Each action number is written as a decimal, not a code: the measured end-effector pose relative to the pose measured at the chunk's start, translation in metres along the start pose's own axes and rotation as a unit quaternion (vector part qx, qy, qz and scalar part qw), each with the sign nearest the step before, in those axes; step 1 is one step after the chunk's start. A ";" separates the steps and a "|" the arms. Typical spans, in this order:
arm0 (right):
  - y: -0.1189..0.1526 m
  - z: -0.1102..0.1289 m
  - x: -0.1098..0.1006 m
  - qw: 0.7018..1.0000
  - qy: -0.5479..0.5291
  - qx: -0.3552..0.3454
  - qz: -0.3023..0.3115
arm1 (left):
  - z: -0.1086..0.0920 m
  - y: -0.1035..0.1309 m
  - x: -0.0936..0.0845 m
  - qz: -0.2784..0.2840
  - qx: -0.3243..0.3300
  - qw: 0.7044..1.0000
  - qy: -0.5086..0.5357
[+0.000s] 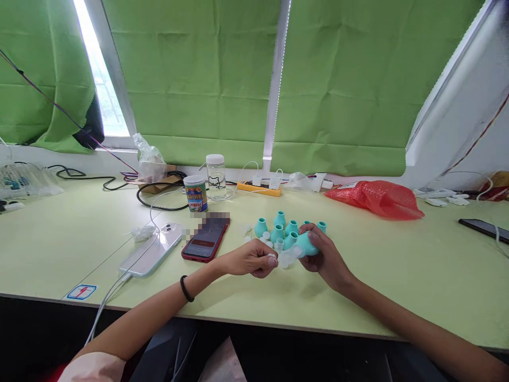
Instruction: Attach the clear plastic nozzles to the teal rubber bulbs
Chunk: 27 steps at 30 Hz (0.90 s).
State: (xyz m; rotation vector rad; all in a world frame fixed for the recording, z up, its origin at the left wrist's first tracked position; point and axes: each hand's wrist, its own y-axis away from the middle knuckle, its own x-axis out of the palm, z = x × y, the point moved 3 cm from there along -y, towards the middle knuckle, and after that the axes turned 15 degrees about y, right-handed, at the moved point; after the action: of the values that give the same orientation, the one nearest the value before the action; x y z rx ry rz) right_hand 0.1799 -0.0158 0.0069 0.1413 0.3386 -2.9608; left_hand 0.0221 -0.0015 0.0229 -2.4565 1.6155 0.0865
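My right hand (324,254) grips a teal rubber bulb (305,244), tilted with its narrow end toward the left. A frosted, translucent plastic piece (289,257) shows at that end; whether it is joined to the bulb I cannot tell. Facing it, my left hand (256,258) is closed in a pinch. Something pale shows at its fingertips, too small to name. Behind the hands stand several more teal bulbs (277,232), open necks up. Small whitish plastic pieces (266,236) lie among them, beside a clear small cup-like piece (279,244).
Left of the hands lie a red-cased phone (207,237) and a pale phone (153,249) with a cable. Farther back are a patterned tub (195,194), a lidded water bottle (216,178), an orange power strip (259,188) and a red plastic bag (377,199).
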 end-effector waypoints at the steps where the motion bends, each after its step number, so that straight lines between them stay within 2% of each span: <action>1: -0.002 0.000 -0.002 1.000 -0.021 0.019 -0.012 | -0.002 0.000 -0.003 -0.016 0.012 1.000 0.005; 2: -0.003 0.000 -0.004 0.999 -0.034 0.028 -0.029 | -0.003 0.000 -0.008 -0.049 0.021 0.999 -0.005; 4: -0.004 0.001 -0.009 0.997 -0.037 0.023 -0.058 | -0.004 0.001 -0.022 -0.167 0.031 0.983 -0.072; 6: -0.004 0.003 -0.010 0.998 -0.026 0.012 -0.063 | -0.003 0.003 -0.037 -0.295 0.019 0.938 -0.180; 8: -0.002 0.004 -0.009 0.999 -0.011 0.007 -0.051 | 0.003 0.004 -0.048 -0.365 -0.018 0.887 -0.284; 10: 0.000 0.004 -0.008 0.999 0.008 -0.001 -0.046 | 0.013 0.004 -0.055 -0.373 -0.068 0.852 -0.361; 13: 0.001 0.002 -0.006 0.998 0.037 -0.015 -0.049 | 0.026 0.004 -0.059 -0.362 -0.111 0.824 -0.421; 18: 0.000 -0.001 -0.003 0.995 0.086 -0.037 -0.046 | 0.034 0.002 -0.058 -0.351 -0.108 0.823 -0.433; 23: 0.003 -0.002 -0.004 0.979 0.185 -0.041 -0.071 | 0.027 0.002 -0.053 -0.380 -0.060 0.799 -0.462; 25: 0.004 -0.003 -0.005 0.973 0.211 -0.041 -0.083 | 0.020 0.004 -0.047 -0.401 -0.011 0.788 -0.467; 27: 0.004 -0.004 -0.004 0.971 0.222 -0.035 -0.080 | 0.010 0.005 -0.037 -0.388 0.062 0.792 -0.467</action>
State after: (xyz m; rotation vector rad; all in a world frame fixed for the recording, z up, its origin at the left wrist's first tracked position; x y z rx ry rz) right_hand 0.1850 -0.0182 0.0030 0.8099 0.5306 -3.0440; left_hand 0.0037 0.0321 0.0181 -2.1542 0.1657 0.8585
